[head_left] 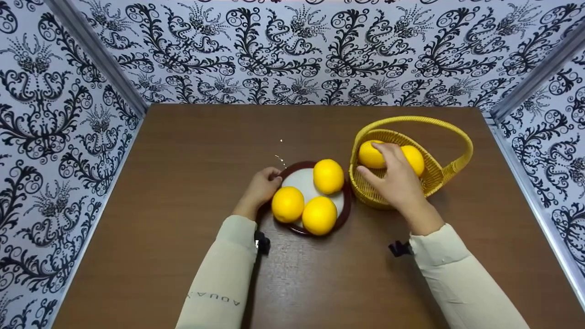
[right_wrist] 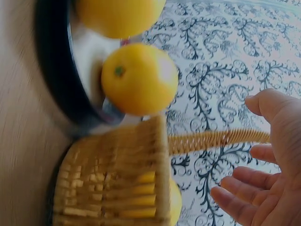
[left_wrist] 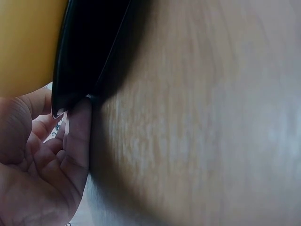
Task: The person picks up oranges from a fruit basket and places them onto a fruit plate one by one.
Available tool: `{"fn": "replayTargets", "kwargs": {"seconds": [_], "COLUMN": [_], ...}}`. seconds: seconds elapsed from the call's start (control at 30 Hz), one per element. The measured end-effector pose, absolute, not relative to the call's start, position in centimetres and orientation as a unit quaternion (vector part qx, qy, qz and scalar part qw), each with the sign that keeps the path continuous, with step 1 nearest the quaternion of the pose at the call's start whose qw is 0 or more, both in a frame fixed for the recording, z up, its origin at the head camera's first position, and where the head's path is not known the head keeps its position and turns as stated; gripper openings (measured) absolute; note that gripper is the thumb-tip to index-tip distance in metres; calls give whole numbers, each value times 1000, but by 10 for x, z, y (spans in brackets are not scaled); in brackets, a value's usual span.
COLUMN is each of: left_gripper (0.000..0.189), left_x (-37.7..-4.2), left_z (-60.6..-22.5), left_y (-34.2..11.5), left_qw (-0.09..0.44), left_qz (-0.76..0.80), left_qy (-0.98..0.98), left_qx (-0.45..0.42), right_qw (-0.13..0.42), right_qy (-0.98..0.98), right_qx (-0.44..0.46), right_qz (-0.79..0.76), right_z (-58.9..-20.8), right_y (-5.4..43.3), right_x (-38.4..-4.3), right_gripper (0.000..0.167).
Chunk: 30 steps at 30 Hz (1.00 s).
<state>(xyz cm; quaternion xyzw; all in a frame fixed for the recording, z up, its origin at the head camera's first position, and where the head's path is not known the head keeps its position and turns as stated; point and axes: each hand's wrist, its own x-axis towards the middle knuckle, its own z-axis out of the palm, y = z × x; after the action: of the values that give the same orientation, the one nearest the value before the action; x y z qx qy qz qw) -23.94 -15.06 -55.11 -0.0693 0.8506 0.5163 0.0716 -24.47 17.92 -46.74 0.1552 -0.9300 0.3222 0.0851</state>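
My left hand (head_left: 261,189) pinches the left rim of a round plate (head_left: 301,178), white inside with a dark red-brown edge. In the left wrist view, its thumb lies on one side of the rim and its fingers on the other. Three oranges sit on the plate: one at the back right (head_left: 328,176), one at the front left (head_left: 288,204) and one at the front (head_left: 320,215). Over the yellow woven basket (head_left: 372,198), my right hand (head_left: 398,180) has its fingers spread and holds nothing. Two oranges, a left one (head_left: 371,154) and a right one (head_left: 413,160), lie inside the basket.
The basket's tall arched handle (head_left: 418,119) rises behind and right of my right hand. Plate and basket stand side by side on a brown wooden table (head_left: 205,151). Black-and-white patterned walls (head_left: 283,59) enclose the table at the back and sides.
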Motion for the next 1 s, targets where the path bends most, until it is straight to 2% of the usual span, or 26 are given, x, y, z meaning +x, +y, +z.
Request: {"fn": "replayTargets", "kwargs": {"seconds": [0.3, 1.0], "left_gripper": [21, 20], "left_x": [-241, -241], "left_z": [-552, -553], "left_y": [-151, -151], "left_qw": [74, 63], "left_qz": [513, 513], "left_qy": [853, 854], "left_qx": [-71, -67], "right_qw": [112, 76], "right_qy": [-938, -958], "right_qx": [121, 42], "right_qz": [304, 274], "right_z": [-474, -500], "right_y": [210, 252], "right_x": [-252, -264], "right_gripper": [70, 77]}}
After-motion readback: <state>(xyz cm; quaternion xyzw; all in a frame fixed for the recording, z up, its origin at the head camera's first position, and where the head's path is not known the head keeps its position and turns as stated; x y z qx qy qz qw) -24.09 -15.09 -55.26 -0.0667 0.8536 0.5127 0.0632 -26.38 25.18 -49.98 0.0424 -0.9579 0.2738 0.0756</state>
